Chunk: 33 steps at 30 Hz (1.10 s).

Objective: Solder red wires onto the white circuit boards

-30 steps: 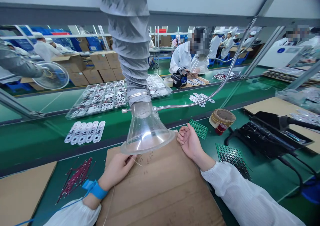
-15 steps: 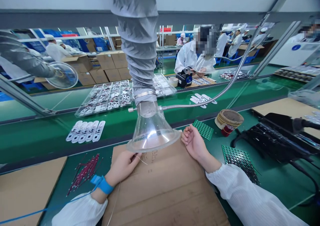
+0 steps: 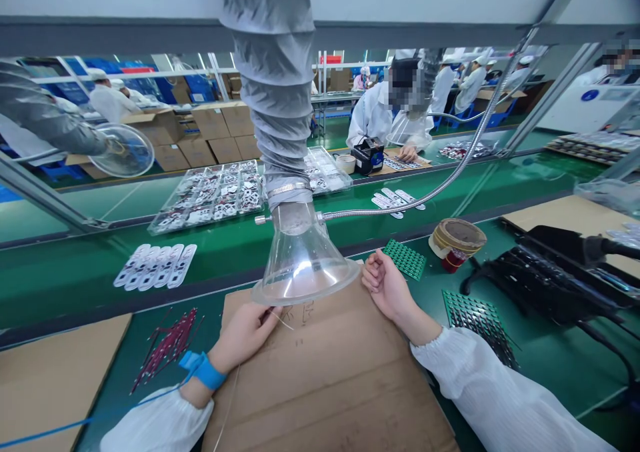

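My left hand (image 3: 244,335) rests on a brown cardboard sheet (image 3: 325,379), fingers pinched on a thin wire (image 3: 280,319) that runs out from under the clear funnel hood (image 3: 303,269). A blue wrist strap (image 3: 203,369) circles that wrist. My right hand (image 3: 387,285) lies at the cardboard's far right corner, fingers curled loosely with the palm turned up and nothing visible in it. A small green component panel (image 3: 406,259) lies just beyond it; a larger one (image 3: 477,315) sits to its right.
A grey flexible duct (image 3: 275,92) hangs over the cardboard. Red-tipped wires (image 3: 167,349) lie left. White strips (image 3: 155,265) ride the green conveyor (image 3: 100,285). A tape roll (image 3: 456,237) and black fixture (image 3: 540,275) stand right. A person in white works opposite (image 3: 385,115).
The white strips on the conveyor have slid left. My hands have barely moved; the view has shifted slightly.
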Each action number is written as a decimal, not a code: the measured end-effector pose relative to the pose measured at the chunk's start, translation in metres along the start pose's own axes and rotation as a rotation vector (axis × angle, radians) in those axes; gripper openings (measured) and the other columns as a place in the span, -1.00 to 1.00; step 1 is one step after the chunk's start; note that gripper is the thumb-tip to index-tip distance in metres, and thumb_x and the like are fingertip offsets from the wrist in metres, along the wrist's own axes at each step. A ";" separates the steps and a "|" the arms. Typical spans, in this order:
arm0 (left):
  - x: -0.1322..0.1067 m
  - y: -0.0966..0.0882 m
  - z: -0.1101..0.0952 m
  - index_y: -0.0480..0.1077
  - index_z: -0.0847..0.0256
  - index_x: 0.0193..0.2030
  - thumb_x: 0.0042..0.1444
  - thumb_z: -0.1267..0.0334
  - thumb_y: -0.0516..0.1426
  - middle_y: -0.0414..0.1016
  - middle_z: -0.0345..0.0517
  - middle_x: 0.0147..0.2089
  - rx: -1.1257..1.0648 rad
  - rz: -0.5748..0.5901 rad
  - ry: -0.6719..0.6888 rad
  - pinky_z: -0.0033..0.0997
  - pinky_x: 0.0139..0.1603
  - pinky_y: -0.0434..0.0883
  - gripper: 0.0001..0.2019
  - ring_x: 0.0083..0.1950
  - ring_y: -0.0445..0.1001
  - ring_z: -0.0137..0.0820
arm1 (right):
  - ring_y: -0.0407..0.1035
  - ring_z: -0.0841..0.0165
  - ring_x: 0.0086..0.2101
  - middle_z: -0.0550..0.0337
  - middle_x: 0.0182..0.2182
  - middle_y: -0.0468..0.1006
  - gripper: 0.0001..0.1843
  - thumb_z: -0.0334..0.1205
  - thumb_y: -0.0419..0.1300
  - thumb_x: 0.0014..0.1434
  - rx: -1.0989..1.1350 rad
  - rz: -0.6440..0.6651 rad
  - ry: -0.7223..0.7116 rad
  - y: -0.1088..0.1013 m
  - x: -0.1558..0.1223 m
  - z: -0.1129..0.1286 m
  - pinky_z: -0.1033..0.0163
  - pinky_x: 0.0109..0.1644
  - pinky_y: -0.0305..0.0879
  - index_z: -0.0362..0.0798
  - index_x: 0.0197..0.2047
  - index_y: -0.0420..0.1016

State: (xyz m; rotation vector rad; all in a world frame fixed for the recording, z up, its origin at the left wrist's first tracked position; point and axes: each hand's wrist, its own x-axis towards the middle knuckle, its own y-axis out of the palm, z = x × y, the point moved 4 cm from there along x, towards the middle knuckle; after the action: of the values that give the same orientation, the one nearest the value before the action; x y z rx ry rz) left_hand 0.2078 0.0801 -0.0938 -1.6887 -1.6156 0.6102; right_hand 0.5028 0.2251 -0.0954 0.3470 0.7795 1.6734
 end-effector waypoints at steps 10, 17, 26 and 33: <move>0.000 0.000 -0.001 0.57 0.15 -0.08 0.53 -0.01 -0.01 0.72 0.00 -0.09 -0.007 0.005 0.002 -0.24 -0.01 0.51 -0.60 -0.10 0.66 -0.16 | -0.17 0.57 -0.62 0.49 -0.58 0.04 -0.46 0.11 0.61 0.02 -0.066 0.005 0.019 -0.001 0.000 -0.002 0.41 -0.65 -0.14 -0.02 -0.38 0.39; 0.000 0.000 0.000 0.56 0.17 -0.10 0.53 -0.01 -0.02 0.72 0.03 -0.07 -0.011 0.005 -0.007 -0.21 0.04 0.52 -0.59 -0.08 0.65 -0.16 | -0.23 0.56 -0.61 0.49 -0.59 0.00 -0.46 0.14 0.57 0.07 -0.124 0.001 -0.009 -0.001 0.000 -0.003 0.41 -0.64 -0.17 0.00 -0.39 0.36; 0.002 -0.001 -0.005 0.59 0.15 -0.14 0.51 -0.03 0.02 0.64 -0.02 -0.29 -0.032 -0.026 0.014 -0.27 -0.05 0.52 -0.59 -0.17 0.60 -0.18 | -0.13 0.51 -0.63 0.46 -0.59 0.04 -0.48 0.28 0.39 0.21 -0.377 0.039 -0.087 0.001 -0.002 0.000 0.36 -0.62 -0.08 0.05 -0.37 0.32; 0.006 0.003 -0.004 0.48 0.16 -0.29 0.52 -0.01 -0.03 0.53 -0.10 -0.38 -0.030 0.003 -0.024 -0.36 -0.27 0.29 -0.55 -0.33 0.48 -0.27 | 0.37 0.32 -0.46 0.23 -0.37 0.55 -0.76 -0.01 0.43 0.17 -1.143 0.051 -0.215 -0.006 0.030 0.027 0.22 -0.36 0.35 0.08 -0.18 0.57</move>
State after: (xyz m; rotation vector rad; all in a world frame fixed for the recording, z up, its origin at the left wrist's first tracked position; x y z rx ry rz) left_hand 0.2138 0.0854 -0.0929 -1.7125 -1.6467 0.6125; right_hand 0.5157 0.2625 -0.0851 -0.2637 -0.4000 1.8165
